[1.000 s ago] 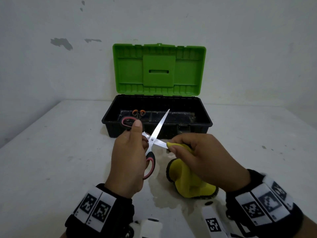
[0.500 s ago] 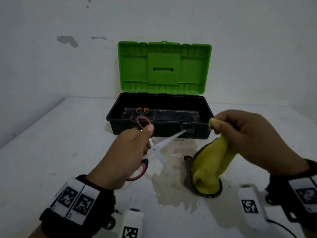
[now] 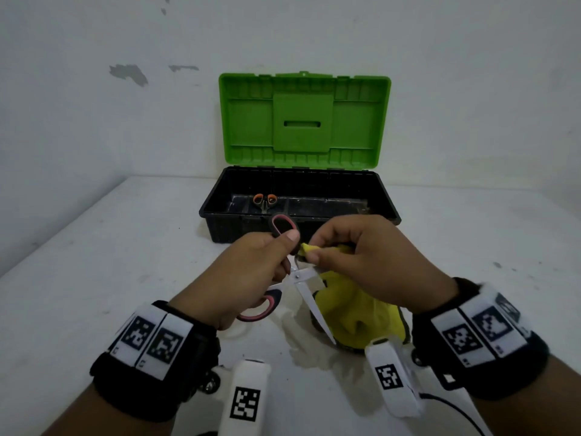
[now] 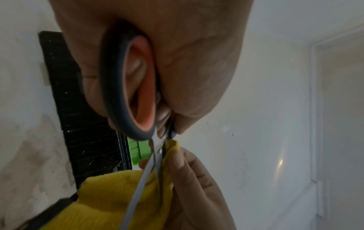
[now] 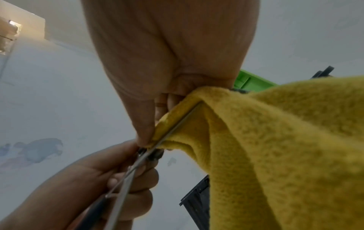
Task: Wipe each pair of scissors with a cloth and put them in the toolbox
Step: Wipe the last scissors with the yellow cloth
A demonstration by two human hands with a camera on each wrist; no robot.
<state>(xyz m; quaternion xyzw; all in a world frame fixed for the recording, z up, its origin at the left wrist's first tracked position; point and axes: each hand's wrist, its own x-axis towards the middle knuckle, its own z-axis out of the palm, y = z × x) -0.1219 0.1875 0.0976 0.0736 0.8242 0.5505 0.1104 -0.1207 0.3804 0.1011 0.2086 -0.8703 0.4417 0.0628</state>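
Observation:
My left hand (image 3: 251, 272) grips the red-and-black handles of a pair of scissors (image 3: 301, 278), whose blades are spread apart. One blade (image 3: 317, 313) points down toward me; the other is wrapped in the yellow cloth (image 3: 358, 313). My right hand (image 3: 361, 259) pinches the cloth around that blade close to the pivot. The left wrist view shows the handle loop (image 4: 128, 87) in my palm and the cloth (image 4: 110, 200) folded over a blade. In the right wrist view the cloth (image 5: 275, 147) encloses the blade (image 5: 177, 124). The black toolbox (image 3: 220, 228) stands open behind, green lid (image 3: 303, 121) upright.
An orange-handled pair of scissors (image 3: 264, 200) lies inside the toolbox at its left. A damp stain (image 3: 311, 354) marks the white table under my hands. The wall rises right behind the toolbox.
My right hand, which had pulled away to the right with the cloth, has come back to the scissors. It now pinches the cloth around a blade near the pivot. The scissors have turned so one blade points toward me.

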